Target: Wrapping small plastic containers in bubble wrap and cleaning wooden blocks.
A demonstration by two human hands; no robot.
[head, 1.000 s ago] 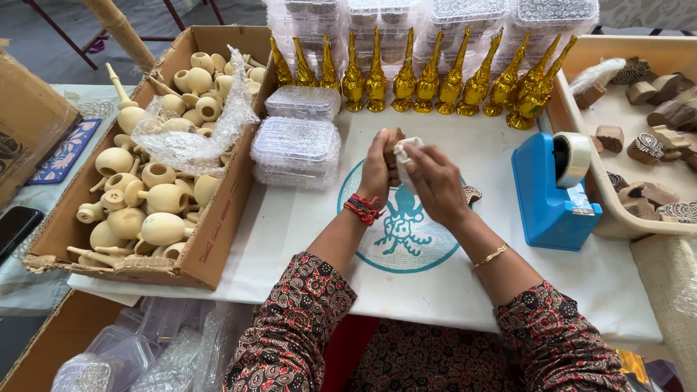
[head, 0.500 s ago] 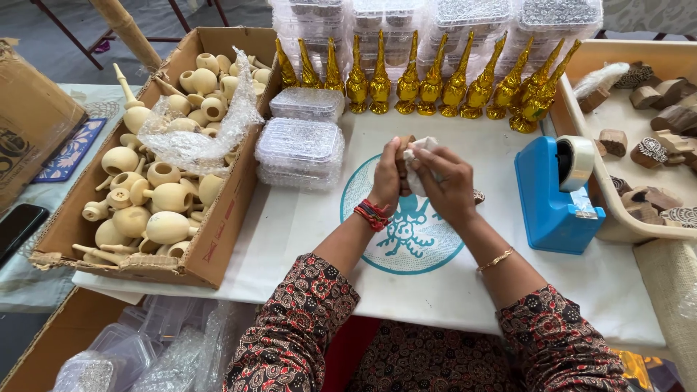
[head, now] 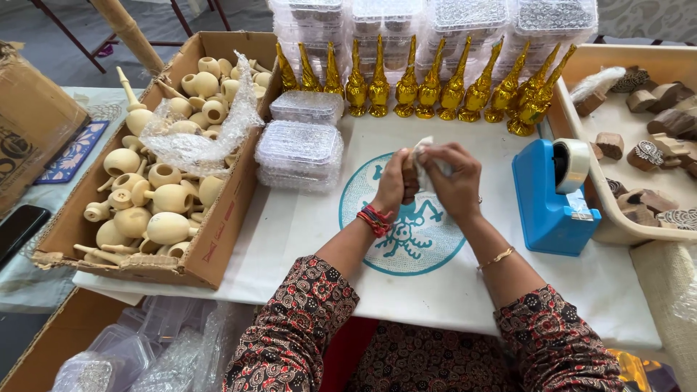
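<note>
Head view: both hands meet above the round teal print on the white table cover (head: 305,232). The left hand (head: 393,183) and the right hand (head: 456,181) clench together around a small object wrapped in crumpled white paper (head: 422,147), held just off the surface. A cardboard box (head: 218,232) of smooth pale clay pots sits left; glossy gold figurines (head: 406,88) line the back; a blue plastic tape dispenser (head: 546,196) stands right.

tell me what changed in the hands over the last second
Little changed: both hands stay together over the teal print, left hand and right hand still working the small white-wrapped piece, fingers closing a bit more around it. Nothing let go. The tape dispenser, gold figures and cardboard box stayed put.
</note>
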